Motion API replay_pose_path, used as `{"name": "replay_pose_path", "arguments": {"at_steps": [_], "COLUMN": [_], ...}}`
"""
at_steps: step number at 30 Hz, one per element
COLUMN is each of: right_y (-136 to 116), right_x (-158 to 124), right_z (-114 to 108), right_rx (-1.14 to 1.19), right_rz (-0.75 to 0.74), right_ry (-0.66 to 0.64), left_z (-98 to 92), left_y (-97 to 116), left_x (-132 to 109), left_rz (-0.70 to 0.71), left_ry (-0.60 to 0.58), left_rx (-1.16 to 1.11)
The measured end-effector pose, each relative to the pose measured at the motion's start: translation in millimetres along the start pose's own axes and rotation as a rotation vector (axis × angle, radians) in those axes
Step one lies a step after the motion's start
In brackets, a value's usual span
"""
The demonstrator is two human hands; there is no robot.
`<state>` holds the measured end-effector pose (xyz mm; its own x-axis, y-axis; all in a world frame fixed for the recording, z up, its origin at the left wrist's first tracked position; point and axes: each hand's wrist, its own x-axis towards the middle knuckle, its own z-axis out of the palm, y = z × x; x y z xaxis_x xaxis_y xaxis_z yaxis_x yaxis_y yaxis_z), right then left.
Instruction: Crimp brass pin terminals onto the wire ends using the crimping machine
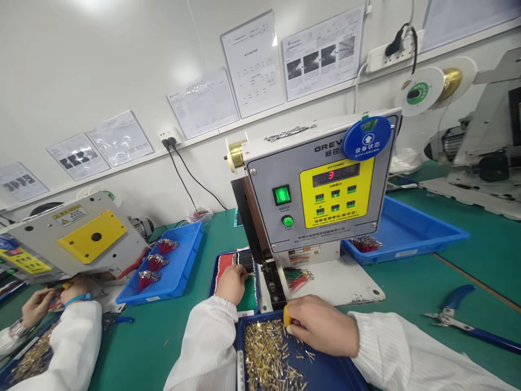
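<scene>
"Left hand (231,285)?"
"Fingers nearly together over wires (245,260), machine's (285,217) eight o'clock; hold indiscernible."
"Right hand (325,327)?"
"Fingers curled (yellow cot (287,315)), hold indiscernible, at pin tray's (325,374) far edge, seven o'clock."
"Room?"
"Counter (411,293) gap, four o'clock, between machine and pliers (448,314)."

Left hand (231,283), back upward, curls its fingers (240,271) farther out; right hand (323,326), nearer, points left, bent.

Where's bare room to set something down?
Widest: green mat between the co-worker's sleeve and the left sleeve. A smaller patch lies between the white base plate and the pliers. Crowded around the left hand at the wire tray and the right hand by the pin tray.
</scene>
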<state>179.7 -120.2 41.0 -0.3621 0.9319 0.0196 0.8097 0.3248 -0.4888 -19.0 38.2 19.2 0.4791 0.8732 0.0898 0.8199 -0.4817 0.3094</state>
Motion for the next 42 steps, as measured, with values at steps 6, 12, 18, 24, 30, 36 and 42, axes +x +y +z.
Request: {"name": "replay_pose_path", "arguments": {"at_steps": [6,12,18,24,30,36,42], "right_y": [0,5,7,-5,2,21,24], "right_x": [0,2,12,38,47,52,60], "right_z": [0,5,13,-24,-53,-33,-23], "right_rx": [0.036,0.213,0.592,0.747,0.99,1.086,1.093], "right_rz": [-0.004,0.037,0.101,0.037,0.11,0.186,0.14], "right_ry": [0.012,0.036,0.0,-0.057,-0.203,0.115,0.252], "left_z": [5.7,10.7,11.6,15.4,10.5,5.8,2.7], "left_y": [-3,-2,-3,-5,-3,12,29], "left_x": [3,9,10,7,3,-8,-19], "left_rz": [-0.069,-0.061,-0.049,-0.043,-0.026,0.154,0.287], "left_ry": [0.087,0.144,0.125,0.174,0.254,0.414,0.519], "left_rx": [-0.031,0.1,0.087,0.059,0.031,-0.061,-0.135]}}
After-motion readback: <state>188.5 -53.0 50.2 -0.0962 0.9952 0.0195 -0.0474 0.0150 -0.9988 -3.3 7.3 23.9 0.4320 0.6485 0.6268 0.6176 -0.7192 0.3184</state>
